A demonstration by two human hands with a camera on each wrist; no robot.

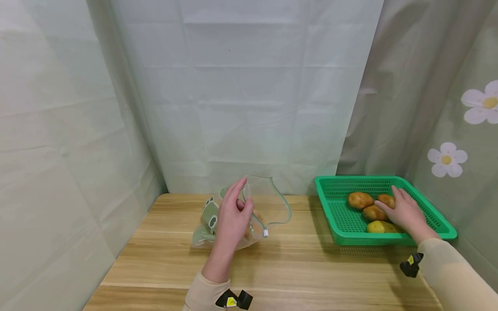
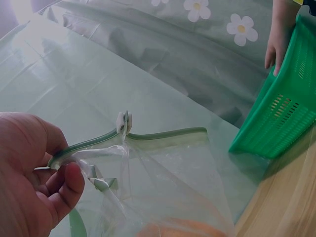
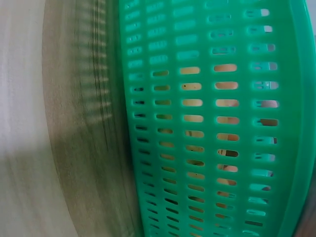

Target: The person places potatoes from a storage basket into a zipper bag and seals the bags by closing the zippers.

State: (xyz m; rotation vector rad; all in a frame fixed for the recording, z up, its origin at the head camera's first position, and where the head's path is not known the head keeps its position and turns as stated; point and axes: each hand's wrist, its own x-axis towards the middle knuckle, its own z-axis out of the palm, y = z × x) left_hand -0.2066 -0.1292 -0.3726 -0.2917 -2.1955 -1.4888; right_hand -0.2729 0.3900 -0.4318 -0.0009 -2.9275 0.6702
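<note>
A clear zip bag (image 1: 272, 198) with a green rim and white slider (image 1: 266, 233) stands on the table, its mouth spread towards the right. My left hand (image 1: 233, 216) pinches the rim between thumb and fingers, as the left wrist view also shows. Something orange-brown (image 2: 182, 228) shows through the plastic. At the right, my right hand (image 1: 406, 211) reaches into a green basket (image 1: 346, 238), fingers extended and thumb apart, over the brown potatoes (image 1: 374, 213). Whether it touches one I cannot tell. A yellower potato (image 1: 381, 227) lies nearest the basket's front wall.
Both things rest on a wood-grain table (image 1: 295, 268). A pale sheet (image 1: 249, 95) hangs behind it, and a flowered curtain (image 1: 447, 129) closes off the right side. The basket's slotted side wall (image 3: 212, 128) fills most of the right wrist view.
</note>
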